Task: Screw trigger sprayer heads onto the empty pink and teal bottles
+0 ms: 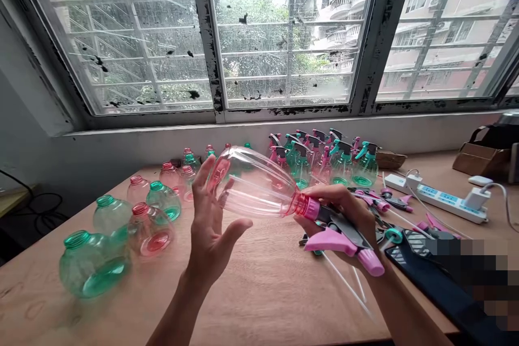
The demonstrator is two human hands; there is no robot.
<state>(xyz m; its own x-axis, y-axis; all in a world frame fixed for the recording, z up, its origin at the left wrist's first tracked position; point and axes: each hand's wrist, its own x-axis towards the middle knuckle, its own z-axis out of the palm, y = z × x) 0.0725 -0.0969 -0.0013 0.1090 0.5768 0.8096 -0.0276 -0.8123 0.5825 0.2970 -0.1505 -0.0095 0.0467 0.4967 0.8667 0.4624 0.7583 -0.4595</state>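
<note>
A clear pink spray bottle (pixel 255 184) hangs sideways above the table, its base toward the left and its pink-and-black trigger sprayer (pixel 344 240) toward the right. My right hand (pixel 344 211) is closed around the collar, where the sprayer sits on the bottle's neck. At the base end, my left hand (pixel 213 227) is open, fingers stretched up along the bottom and thumb apart. Whether its palm presses on the plastic I cannot tell. Below my right hand, loose sprayers with white dip tubes (pixel 344 281) lie on the table.
Topless green bottles (pixel 95 265) and pink bottles (pixel 150 232) stand at the left of the wooden table (pixel 275 292). Several bottles with sprayers (pixel 312 157) cluster by the wall. At the right are a power strip (pixel 446 200), a cardboard box (pixel 486 151) and a dark tray (pixel 430 275).
</note>
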